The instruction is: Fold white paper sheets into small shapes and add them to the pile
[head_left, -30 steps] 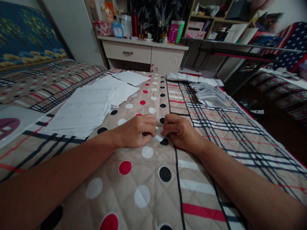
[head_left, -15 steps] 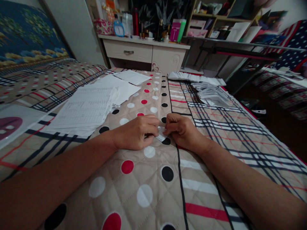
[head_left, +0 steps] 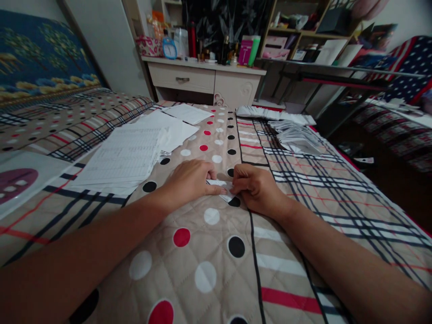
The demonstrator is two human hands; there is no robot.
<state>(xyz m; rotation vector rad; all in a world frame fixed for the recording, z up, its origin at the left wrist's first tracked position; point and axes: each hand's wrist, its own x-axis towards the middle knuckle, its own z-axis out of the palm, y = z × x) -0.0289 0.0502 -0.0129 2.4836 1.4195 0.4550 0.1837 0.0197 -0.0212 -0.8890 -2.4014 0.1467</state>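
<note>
A small piece of folded white paper (head_left: 227, 194) lies low over the quilted bedspread, between my two hands. My left hand (head_left: 192, 177) grips its left end, thumb in front and fingers behind. At the other end, my right hand (head_left: 253, 186) is closed with its fingertips pinching the paper. My fingers cover part of the paper, so its full shape is hidden. To the left lies a stack of printed sheets (head_left: 118, 155), with more white paper (head_left: 187, 113) behind it. Folded paper strips (head_left: 297, 136) are heaped at the right, in front of a long row of folded papers (head_left: 275, 114).
The bedspread (head_left: 182, 279) has dots and plaid stripes. A clear plastic bag (head_left: 43, 164) with a purple print lies at the left edge. Beyond the bed stand a white dresser (head_left: 189, 85) with bottles and a blue clock (head_left: 169, 48), and a metal-framed table (head_left: 337, 67).
My left hand has shifted slightly left, its thumb now stretched along the paper, and more of the paper shows. My right hand keeps its pinch nearly in place. The view has tilted up slightly.
</note>
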